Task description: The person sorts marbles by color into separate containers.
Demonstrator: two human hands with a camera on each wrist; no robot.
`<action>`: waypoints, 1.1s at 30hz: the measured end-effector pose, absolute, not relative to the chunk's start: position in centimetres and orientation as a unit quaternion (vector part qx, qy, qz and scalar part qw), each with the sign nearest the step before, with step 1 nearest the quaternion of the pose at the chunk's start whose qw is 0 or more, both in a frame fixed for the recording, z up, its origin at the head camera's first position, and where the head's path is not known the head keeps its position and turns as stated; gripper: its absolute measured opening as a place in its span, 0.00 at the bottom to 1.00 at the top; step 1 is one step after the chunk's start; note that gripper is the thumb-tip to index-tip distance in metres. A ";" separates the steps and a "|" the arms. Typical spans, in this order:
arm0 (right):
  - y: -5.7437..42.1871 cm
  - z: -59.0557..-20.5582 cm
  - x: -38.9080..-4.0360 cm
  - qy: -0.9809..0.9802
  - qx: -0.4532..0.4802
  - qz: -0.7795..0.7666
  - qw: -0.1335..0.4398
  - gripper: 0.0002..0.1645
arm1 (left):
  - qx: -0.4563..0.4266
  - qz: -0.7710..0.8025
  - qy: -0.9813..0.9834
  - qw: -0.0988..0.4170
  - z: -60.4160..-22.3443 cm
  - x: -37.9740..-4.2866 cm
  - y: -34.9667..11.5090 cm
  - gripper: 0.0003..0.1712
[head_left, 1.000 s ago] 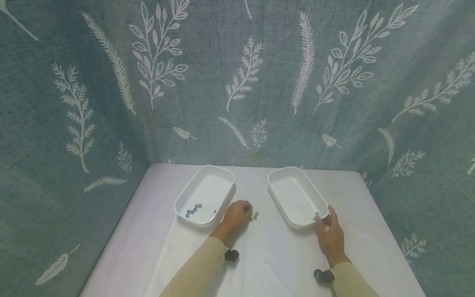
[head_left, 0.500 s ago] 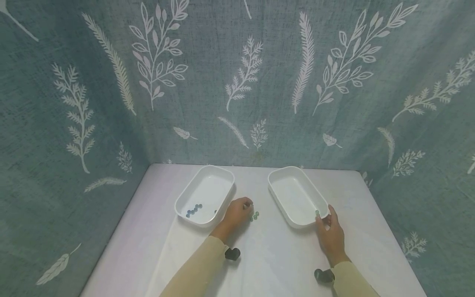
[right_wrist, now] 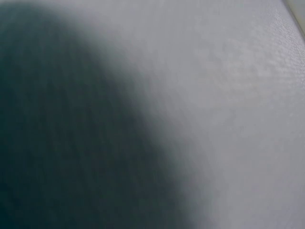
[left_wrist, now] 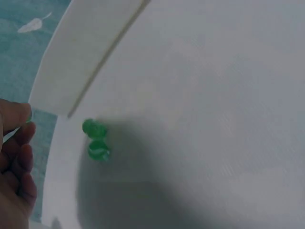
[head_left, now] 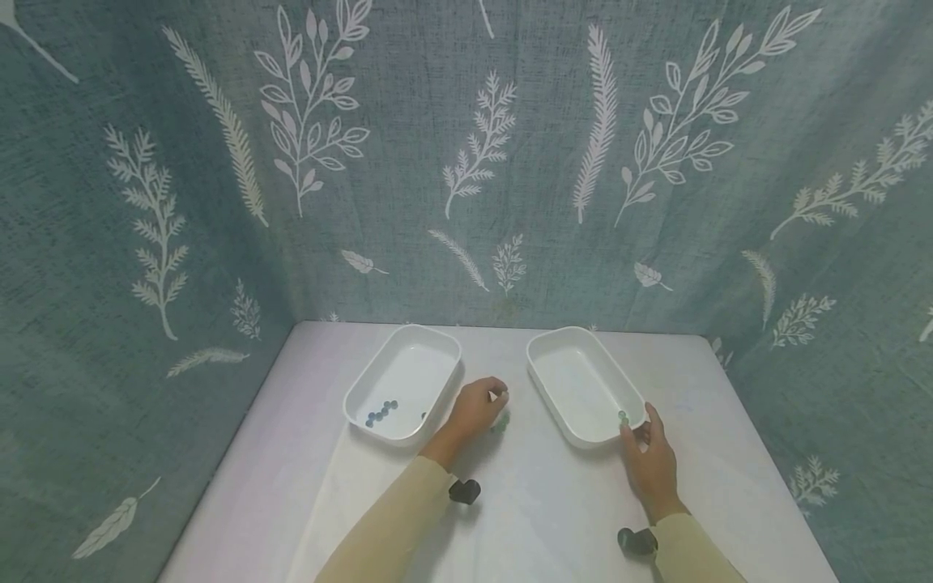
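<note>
My left hand point(head_left: 477, 407) is raised between the two trays, pinching a small green marble point(left_wrist: 29, 116) between thumb and forefinger. Several green marbles point(left_wrist: 98, 150) lie close together on the table just below it. My right hand point(head_left: 650, 461) grips the near right corner of the right white tray point(head_left: 535, 393), thumb on the inner side of the rim. Inside that tray, by the thumb, sits a green marble point(head_left: 623, 415). The left white tray point(head_left: 350, 405) holds several blue marbles point(head_left: 379, 415) and a darker one point(head_left: 423, 415) at its right wall. Neither hand's work shows in the right wrist view.
Both trays stand on a white-covered table point(head_left: 539, 518), a gap between them. Teal leaf-patterned cloth point(head_left: 466, 162) closes off the back and both sides. A dark wrist camera point(head_left: 464, 491) hangs by the left sleeve, another dark camera point(head_left: 637, 542) by the right.
My left hand has lifted off the green marbles and shifted slightly right and away, a marble pinched in it. The right hand has stayed on the tray corner.
</note>
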State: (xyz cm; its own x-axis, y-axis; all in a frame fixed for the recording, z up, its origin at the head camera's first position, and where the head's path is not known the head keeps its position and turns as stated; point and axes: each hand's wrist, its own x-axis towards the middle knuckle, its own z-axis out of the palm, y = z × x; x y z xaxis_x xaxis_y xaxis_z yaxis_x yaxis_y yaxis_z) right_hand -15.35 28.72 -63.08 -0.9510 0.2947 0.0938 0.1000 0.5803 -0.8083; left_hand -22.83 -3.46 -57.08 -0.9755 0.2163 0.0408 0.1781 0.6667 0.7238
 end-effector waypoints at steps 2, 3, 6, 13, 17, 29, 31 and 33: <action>28.7 -63.0 -15.3 -0.882 -0.110 0.444 0.110 0.44 | 0.114 0.391 0.913 0.019 -56.9 -23.0 -3.2 0.13; 28.6 -62.9 -15.3 -0.882 -0.110 0.444 0.111 0.44 | 0.116 0.390 0.913 0.018 -56.9 -23.0 -3.1 0.13; 28.5 -62.9 -15.3 -0.882 -0.110 0.443 0.112 0.44 | 0.118 0.389 0.913 0.015 -56.8 -23.2 -2.8 0.13; 28.4 -63.2 -15.3 -0.884 -0.111 0.438 0.118 0.44 | 0.137 0.393 0.909 -0.001 -56.7 -23.8 -1.8 0.12; 28.4 -63.2 -15.4 -0.884 -0.112 0.438 0.116 0.44 | 0.144 0.398 0.906 -0.003 -56.3 -23.8 -1.1 0.12; 28.6 -63.2 -15.4 -0.881 -0.107 0.443 0.124 0.44 | 0.161 0.398 0.903 0.003 -54.8 -23.8 1.2 0.12; 28.6 -63.1 -15.3 -0.881 -0.106 0.444 0.125 0.44 | 0.168 0.394 0.904 0.001 -54.6 -23.8 1.5 0.11; 28.6 -63.0 -15.3 -0.881 -0.104 0.444 0.126 0.43 | 0.172 0.394 0.903 0.002 -54.5 -23.8 1.9 0.11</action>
